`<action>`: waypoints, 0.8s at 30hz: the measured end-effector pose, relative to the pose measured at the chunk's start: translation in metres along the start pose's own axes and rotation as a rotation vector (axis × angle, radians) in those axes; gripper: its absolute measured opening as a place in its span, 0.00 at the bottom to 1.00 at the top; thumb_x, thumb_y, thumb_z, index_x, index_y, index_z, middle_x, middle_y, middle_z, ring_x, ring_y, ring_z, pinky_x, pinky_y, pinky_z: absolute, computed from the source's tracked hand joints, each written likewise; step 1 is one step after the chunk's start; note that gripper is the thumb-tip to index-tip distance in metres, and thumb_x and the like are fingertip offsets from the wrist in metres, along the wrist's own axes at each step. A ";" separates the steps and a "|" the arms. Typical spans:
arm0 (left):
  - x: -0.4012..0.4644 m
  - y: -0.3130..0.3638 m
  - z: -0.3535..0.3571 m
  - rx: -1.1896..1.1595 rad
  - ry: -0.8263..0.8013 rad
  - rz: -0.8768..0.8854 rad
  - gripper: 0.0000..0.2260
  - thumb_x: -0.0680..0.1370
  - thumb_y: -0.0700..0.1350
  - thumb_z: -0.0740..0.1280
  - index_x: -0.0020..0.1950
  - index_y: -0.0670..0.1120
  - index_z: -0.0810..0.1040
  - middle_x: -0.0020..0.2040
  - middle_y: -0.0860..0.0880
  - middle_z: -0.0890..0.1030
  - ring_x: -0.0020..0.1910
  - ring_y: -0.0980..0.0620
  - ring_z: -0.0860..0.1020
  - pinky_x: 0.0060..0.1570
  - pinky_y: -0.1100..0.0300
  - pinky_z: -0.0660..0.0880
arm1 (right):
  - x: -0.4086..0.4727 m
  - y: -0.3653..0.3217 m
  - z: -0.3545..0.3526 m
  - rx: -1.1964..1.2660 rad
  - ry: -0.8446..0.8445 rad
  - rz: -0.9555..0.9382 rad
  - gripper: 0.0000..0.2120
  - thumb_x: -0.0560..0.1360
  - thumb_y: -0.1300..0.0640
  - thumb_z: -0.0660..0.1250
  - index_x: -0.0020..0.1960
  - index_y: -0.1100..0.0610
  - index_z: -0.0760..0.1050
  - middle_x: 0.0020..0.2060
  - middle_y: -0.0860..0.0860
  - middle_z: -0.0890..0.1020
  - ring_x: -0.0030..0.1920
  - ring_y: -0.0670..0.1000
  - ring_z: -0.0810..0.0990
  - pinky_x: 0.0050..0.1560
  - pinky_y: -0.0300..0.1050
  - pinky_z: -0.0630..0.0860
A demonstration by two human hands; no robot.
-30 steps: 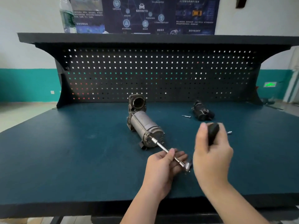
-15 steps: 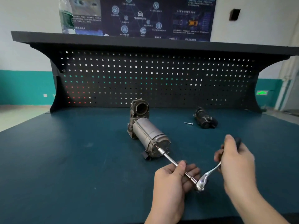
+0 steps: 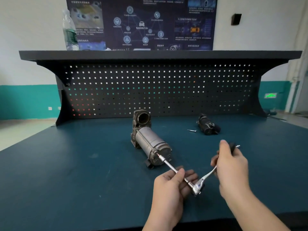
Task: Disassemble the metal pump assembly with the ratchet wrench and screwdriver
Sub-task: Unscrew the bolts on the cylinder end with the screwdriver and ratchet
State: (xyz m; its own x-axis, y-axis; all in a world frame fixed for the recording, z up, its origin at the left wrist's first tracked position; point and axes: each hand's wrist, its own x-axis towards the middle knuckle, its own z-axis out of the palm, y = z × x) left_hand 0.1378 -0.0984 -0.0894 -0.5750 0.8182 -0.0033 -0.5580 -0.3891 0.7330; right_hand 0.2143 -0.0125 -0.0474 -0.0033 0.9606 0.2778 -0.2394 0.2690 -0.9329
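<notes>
A: The chrome ratchet wrench (image 3: pixel 202 180) is gripped by the right hand (image 3: pixel 230 165); its extension bar is pinched by the left hand (image 3: pixel 170 185).

B: The grey cylindrical metal pump (image 3: pixel 150 144) lies just beyond the left hand. The bar should be kept square on the bolt.

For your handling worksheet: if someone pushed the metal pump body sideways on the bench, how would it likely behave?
The pump body looks solid metal, so probably heavy and rigid. Its cylindrical casing lies on its side and might roll, though the blocky housing at its far end would likely check that.
</notes>
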 end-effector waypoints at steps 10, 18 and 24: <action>-0.008 -0.008 -0.010 0.525 -0.087 0.276 0.13 0.61 0.52 0.79 0.38 0.55 0.78 0.32 0.62 0.79 0.40 0.66 0.76 0.52 0.73 0.67 | -0.069 0.002 0.011 -0.431 -0.256 -1.391 0.21 0.78 0.48 0.60 0.31 0.56 0.75 0.24 0.51 0.69 0.22 0.53 0.67 0.22 0.42 0.67; 0.001 -0.004 -0.004 0.100 -0.036 0.019 0.07 0.79 0.33 0.60 0.52 0.28 0.72 0.41 0.33 0.82 0.36 0.42 0.83 0.29 0.55 0.79 | -0.013 -0.018 0.002 -0.054 -0.005 -0.088 0.20 0.77 0.46 0.62 0.32 0.58 0.70 0.20 0.49 0.74 0.23 0.45 0.71 0.32 0.44 0.66; 0.008 -0.015 -0.006 0.299 0.020 0.168 0.05 0.74 0.40 0.70 0.39 0.41 0.83 0.36 0.43 0.80 0.36 0.50 0.77 0.34 0.60 0.74 | -0.063 -0.010 0.007 -0.448 -0.317 -1.406 0.19 0.76 0.50 0.61 0.29 0.55 0.76 0.22 0.49 0.70 0.23 0.50 0.67 0.25 0.43 0.67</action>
State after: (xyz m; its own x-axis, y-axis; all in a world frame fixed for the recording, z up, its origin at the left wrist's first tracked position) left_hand 0.1379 -0.0884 -0.1047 -0.6574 0.7435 0.1227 -0.2564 -0.3738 0.8914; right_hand 0.2098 -0.0759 -0.0535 -0.2473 -0.1282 0.9604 0.0819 0.9849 0.1525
